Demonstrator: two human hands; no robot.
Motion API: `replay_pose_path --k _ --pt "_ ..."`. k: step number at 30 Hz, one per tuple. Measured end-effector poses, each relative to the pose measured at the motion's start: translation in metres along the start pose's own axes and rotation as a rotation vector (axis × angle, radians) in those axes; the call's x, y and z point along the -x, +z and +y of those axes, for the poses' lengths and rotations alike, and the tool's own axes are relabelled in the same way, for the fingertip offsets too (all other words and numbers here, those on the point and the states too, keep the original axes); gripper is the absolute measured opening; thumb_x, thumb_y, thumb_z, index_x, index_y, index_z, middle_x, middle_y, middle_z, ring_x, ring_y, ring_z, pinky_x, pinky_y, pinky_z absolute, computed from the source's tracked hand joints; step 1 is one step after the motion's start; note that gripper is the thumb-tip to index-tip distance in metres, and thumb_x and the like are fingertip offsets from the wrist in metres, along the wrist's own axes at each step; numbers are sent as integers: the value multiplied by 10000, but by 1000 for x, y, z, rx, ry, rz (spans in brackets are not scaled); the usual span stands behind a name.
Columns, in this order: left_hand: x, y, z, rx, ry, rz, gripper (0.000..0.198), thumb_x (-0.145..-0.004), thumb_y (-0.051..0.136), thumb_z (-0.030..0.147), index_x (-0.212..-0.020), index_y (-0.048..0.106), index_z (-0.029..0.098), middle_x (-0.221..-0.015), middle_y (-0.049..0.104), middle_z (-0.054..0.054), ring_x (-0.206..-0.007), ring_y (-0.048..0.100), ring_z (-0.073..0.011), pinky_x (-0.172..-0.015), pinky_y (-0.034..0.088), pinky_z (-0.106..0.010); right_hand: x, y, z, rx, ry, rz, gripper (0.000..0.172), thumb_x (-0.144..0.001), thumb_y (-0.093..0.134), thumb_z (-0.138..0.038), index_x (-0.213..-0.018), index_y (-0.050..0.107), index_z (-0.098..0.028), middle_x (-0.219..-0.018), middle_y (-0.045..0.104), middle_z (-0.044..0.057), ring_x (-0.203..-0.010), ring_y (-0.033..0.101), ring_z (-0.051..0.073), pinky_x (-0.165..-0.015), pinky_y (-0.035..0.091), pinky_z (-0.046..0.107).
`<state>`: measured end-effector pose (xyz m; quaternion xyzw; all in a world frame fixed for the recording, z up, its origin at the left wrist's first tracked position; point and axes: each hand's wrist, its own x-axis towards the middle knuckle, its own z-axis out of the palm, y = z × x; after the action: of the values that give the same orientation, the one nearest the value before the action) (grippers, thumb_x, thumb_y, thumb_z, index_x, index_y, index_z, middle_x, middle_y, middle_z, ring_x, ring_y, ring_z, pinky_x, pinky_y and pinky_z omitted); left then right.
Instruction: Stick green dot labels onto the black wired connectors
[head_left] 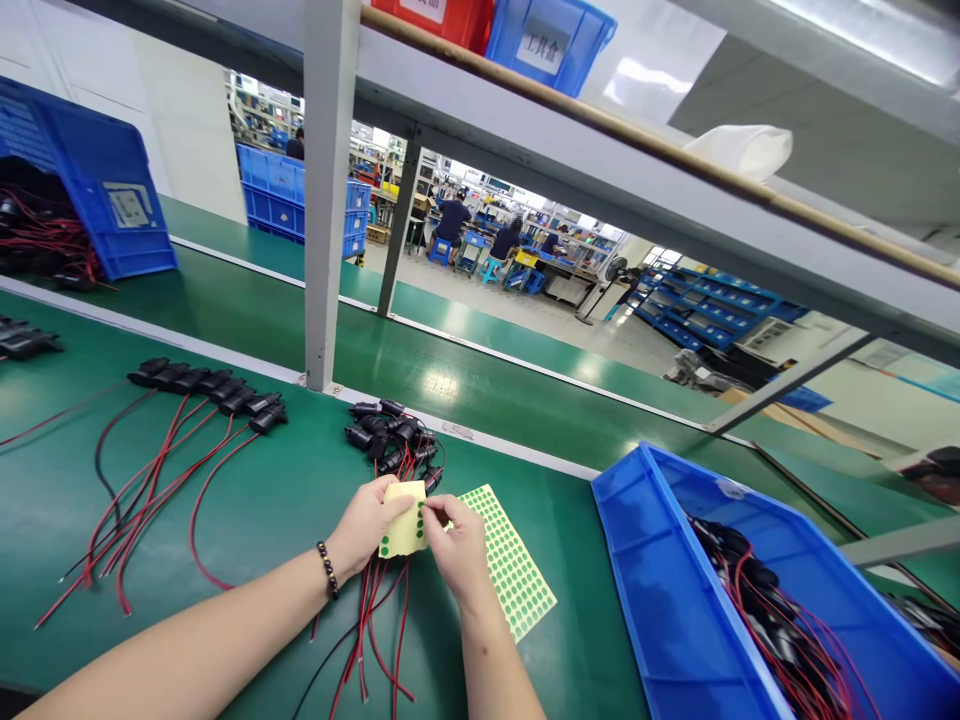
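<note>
My left hand (367, 530) grips a small yellow piece of sticker backing (403, 530) with a few green dots on it. At its right edge, the fingers of my right hand (457, 540) are pinched by the green dots; whether a dot is between the fingertips is too small to see. A larger sheet of green dot stickers (517, 570) lies on the table, partly behind my right hand. Just beyond my hands is a heap of black connectors (390, 435), whose red and black wires (375, 630) run under them towards me.
On the left, black connectors (210, 387) lie in a row with wires trailing. A blue bin (637, 560) of wired parts stands at right, another tipped blue bin (112, 190) at far left. A grey post (330, 200) and overhead shelf (600, 140) rise beyond. People sit in the background.
</note>
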<state>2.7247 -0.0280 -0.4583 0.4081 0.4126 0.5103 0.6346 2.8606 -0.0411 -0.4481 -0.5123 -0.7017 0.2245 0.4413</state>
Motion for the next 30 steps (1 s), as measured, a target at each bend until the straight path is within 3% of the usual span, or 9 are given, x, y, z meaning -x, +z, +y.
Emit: replay_pose_path --k 3,7,11,16,18,21,23,26,30 --pt "0 0 0 24 -1 4 284 -649 648 330 -693 418 170 -576 503 62 -490 513 -98 -455 416 -205 0 1 -1 16 -47 4 134 -779 473 -174 -736 599 -192 -733 589 18 -663 535 131 -637 427 259" --pt "0 1 1 21 -10 0 289 -646 646 331 -686 406 174 -569 499 66 -477 500 -94 -440 400 -198 -1 2 -3 21 -124 50 97 -759 464 -142 -717 539 -186 -956 516 74 -905 508 173 -773 425 309" --pt "-1 2 -2 -41 -2 -40 259 -662 630 344 -715 457 158 -612 538 43 -529 527 -102 -489 419 -204 -3 -2 -4 7 -117 120 81 -759 460 -151 -703 505 -188 -982 487 78 -987 471 197 -843 393 359" --pt "-8 -8 6 -238 67 -167 412 -750 542 357 -1096 488 140 -913 598 -61 -712 596 -144 -603 481 -250 -7 -6 6 -53 -6 363 57 -795 468 -219 -800 512 -182 -1036 467 97 -1013 455 208 -835 394 368" --pt "-18 -22 16 -431 200 -47 383 -790 474 360 -1117 496 161 -961 582 -68 -729 590 -149 -622 484 -271 -8 -5 10 -139 24 421 127 -796 479 -235 -913 490 -187 -1103 446 105 -966 473 188 -788 421 340" --pt "-42 -48 32 -830 435 246 300 -793 440 305 -1029 563 165 -967 554 -68 -846 546 -177 -791 447 -329 -8 -2 12 -233 50 435 250 -795 491 -245 -1037 442 -203 -1141 438 100 -905 488 161 -758 438 318" --pt "-59 -60 37 -1088 449 358 331 -752 490 308 -1037 577 163 -1013 514 -89 -956 490 -229 -871 397 -388 -7 2 11 -245 49 404 283 -796 491 -242 -1070 428 -208 -1140 441 96 -903 490 158 -758 442 317" --pt "-76 -62 36 -1350 386 356 437 -682 582 350 -1094 571 202 -1145 439 -115 -1077 390 -304 -899 347 -459 -4 6 9 -218 11 341 277 -798 487 -231 -1069 437 -212 -1162 423 96 -918 485 162 -754 450 321" --pt "-75 -50 24 -1467 458 340 357 -692 579 224 -1048 587 211 -1203 421 -111 -1154 320 -299 -940 289 -460 -2 10 11 -148 -37 301 251 -800 485 -222 -1049 454 -207 -1164 420 103 -938 480 176 -760 452 340"
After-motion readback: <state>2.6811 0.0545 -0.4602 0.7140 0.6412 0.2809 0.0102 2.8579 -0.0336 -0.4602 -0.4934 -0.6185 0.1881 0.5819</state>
